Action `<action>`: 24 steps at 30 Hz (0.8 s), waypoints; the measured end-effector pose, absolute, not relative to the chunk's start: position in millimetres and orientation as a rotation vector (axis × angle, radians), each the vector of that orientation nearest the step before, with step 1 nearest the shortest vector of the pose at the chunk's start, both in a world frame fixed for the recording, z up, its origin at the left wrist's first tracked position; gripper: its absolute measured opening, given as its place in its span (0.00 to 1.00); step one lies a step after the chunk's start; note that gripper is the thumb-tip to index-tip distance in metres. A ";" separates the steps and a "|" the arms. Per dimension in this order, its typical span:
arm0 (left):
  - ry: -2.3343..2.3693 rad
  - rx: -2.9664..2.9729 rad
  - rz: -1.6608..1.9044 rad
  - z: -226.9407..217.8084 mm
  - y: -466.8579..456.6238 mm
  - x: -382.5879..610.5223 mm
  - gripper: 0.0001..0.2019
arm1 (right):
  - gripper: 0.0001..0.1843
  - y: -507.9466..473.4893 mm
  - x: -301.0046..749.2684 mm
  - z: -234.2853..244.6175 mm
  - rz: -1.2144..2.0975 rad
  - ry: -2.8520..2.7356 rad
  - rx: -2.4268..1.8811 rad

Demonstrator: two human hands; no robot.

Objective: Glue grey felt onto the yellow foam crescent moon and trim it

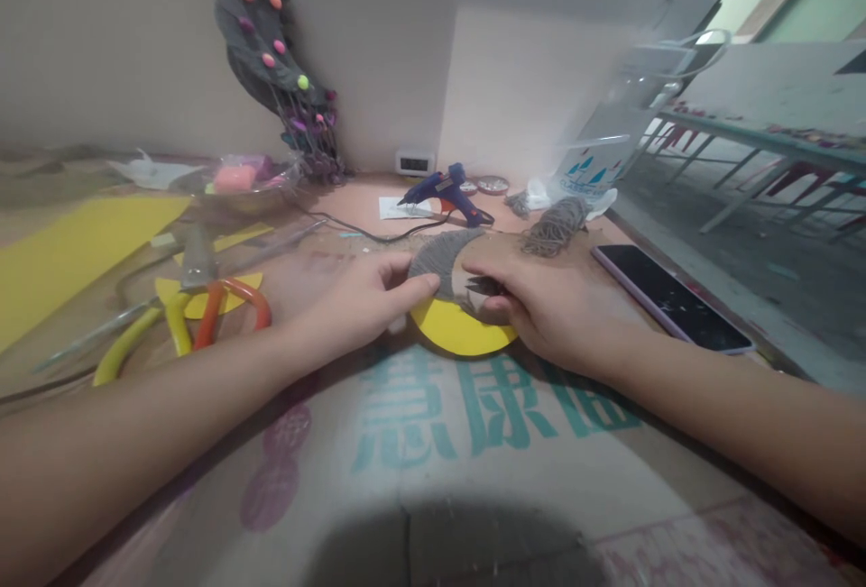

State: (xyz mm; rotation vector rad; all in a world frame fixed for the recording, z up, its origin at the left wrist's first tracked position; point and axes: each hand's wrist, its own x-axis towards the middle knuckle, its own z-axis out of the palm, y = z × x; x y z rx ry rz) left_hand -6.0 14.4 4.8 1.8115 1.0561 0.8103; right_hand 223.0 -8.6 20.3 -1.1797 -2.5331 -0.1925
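A crescent wrapped in grey yarn [439, 261] lies over a rounded piece of yellow card [464, 330] on the cardboard-covered table. My left hand [369, 303] grips the crescent's left edge, thumb on top and fingers partly hidden. My right hand [541, 298] is closed around a small dark pointed tool [482, 285], its tip directed left at the crescent's inner curve. What kind of tool it is I cannot make out. Behind the crescent rests a blue hot glue gun [446, 188], and a bundle of grey yarn [556, 226] sits beyond my right hand.
Orange-and-yellow-handled scissors [196, 298] lie left, near a large yellow sheet [74, 249]. A phone [669, 294] lies along the table's right edge. A grey crescent ornament with coloured balls [263, 46] leans on the wall. Behind stand a small digital clock [415, 161] and a plastic bag [595, 159].
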 end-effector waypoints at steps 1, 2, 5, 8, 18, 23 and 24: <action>1.053 1.807 0.815 4.6 14.6 -5.9 0.13 | 0.18 -9.6 221.5 21.6 -0.198 -2.568 -1.182; 1.050 1.803 0.823 4.5 14.8 -5.6 0.13 | 0.18 -10.4 220.4 22.2 -0.211 -2.592 -1.168; 1.046 1.798 0.823 5.3 14.5 -4.8 0.13 | 0.18 -11.3 219.2 21.1 -0.265 -2.613 -1.118; 1.044 1.800 0.810 5.9 14.0 -4.4 0.13 | 0.18 -10.3 219.9 18.1 -0.299 -2.623 -1.099; 1.064 1.825 0.820 6.1 13.8 -4.1 0.13 | 0.18 -10.9 217.9 20.3 -0.290 -2.628 -1.131; 1.017 1.799 0.818 4.9 14.6 -4.9 0.13 | 0.17 -11.6 216.4 20.2 -0.316 -2.626 -1.137; 1.017 1.792 0.815 5.1 14.5 -5.0 0.13 | 0.17 -11.8 216.1 20.0 -0.321 -2.621 -1.137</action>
